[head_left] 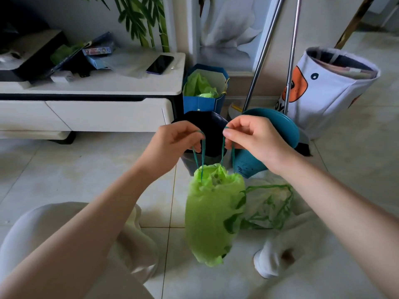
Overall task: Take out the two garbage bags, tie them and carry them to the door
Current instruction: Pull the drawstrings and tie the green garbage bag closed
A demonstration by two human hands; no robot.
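Both hands are raised over the tiled floor (64, 169), each pinching a loop of the teal drawstring (203, 156). The left hand (172, 145) grips its loop with curled fingers, and the right hand (254, 139) does the same just beside it. The green garbage bag (212, 219) hangs from the strings between them, its mouth gathered. A second, paler bag (267, 208) with green strings lies slumped on the floor just to the right. Behind the hands stand a dark bin (207, 126) and a tilted teal bin (274, 128), near a white cabinet (108, 113) with a phone (160, 64) on top.
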